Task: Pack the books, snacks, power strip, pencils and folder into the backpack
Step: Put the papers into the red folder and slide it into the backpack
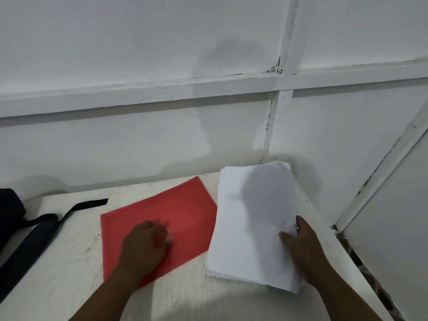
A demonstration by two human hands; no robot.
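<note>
Hands (144, 244) on red folder (162, 218), papers (252, 218)

White table (69, 262), red folder (185, 212), white paper stack (250, 228), dark backpack (14, 218)

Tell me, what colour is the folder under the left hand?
Red folder, seen in the head view.

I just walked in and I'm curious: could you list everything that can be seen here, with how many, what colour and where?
folder: one, red, flat on the table, centre, under the left hand.
paper stack: one, white, right of the folder, overlapping its right edge, near the wall.
backpack: one, black, far left edge, only partly in view.
backpack straps: black, lying across the table's left side; the count is unclear.
table: one, white, scuffed.
wall: white panels with raised strips, behind the table.
hands: two; left hand rests on the folder, blurred; right hand grips the paper stack's right edge.
</note>
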